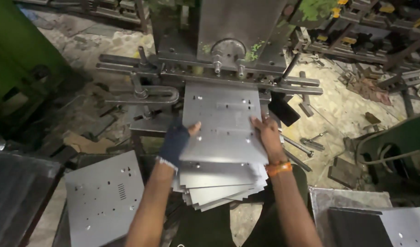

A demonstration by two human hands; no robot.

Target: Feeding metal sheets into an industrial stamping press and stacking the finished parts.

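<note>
Two hands are recorded on one grey metal sheet [223, 128], punched with small holes and slots, laid flat with its long axis running away from the wearer and its far edge tucked under the press machine [233, 32]. Left hand [178, 139], in a dark fingerless glove, is closed on the sheet's left edge, thumb on top. Right hand [266, 132], bare, with an orange band [279, 169] at the wrist, is clamped on the right edge likewise. Both forearms are extended forward, converging slightly. Near edge of the sheet is overlapped on a fanned stack of similar sheets [219, 192] below. One further punched panel [104, 194] is noted lower left. Loose bolts [310, 144], possibly with other scrap, are scattered on the dusty concrete floor [342, 105]; a green machine body [17, 59] is placed at left.
</note>
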